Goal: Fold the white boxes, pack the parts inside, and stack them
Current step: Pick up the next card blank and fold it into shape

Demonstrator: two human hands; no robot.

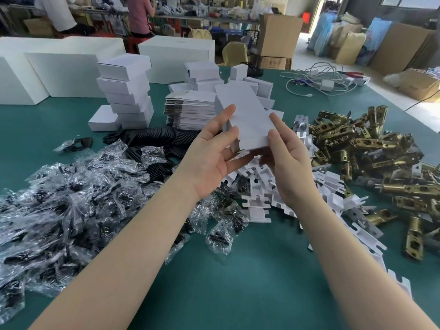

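Box (245,117) being held above mat (214,270) centre, pinched between left hand (212,158) at 9 o'clock and right hand (288,160) at 3. Sitting around: stack (128,96) at 11, latches (371,148) at 3, bags (71,194) at 8.

Matt white card box (247,117), shiny brass latches (371,148), crinkly clear plastic bags (71,186).

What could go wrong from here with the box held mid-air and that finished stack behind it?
1. The white box is held only by fingertips of the left hand and right hand; it may slip or fold crooked.
2. The stack of folded boxes leans unevenly; adding another could topple it.
3. The brass latches and plastic bags crowd the table, so a wrong part could be grabbed.
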